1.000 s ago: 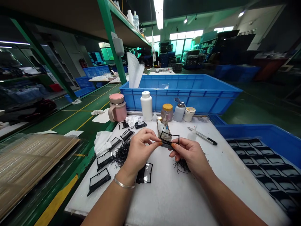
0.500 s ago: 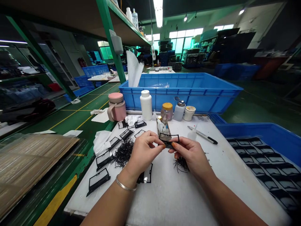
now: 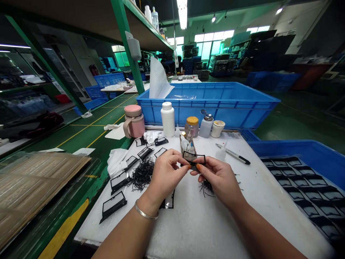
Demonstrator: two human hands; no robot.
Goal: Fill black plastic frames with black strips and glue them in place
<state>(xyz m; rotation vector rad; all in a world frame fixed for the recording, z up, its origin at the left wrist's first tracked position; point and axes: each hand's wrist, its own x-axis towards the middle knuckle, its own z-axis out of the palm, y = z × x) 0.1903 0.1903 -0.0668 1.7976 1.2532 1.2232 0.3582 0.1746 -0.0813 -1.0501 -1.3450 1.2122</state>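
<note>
both hands, left (image 3: 165,172) and right (image 3: 217,176), pinch a black frame (image 3: 194,158) between them above the tabletop (image 3: 205,223), its long axis lying left to right.

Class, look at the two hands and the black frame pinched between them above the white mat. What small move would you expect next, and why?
Probably snapping a sliver off the frame: the left hand and right hand pinch its lower edge, and black offcuts lie on the mat.
</note>
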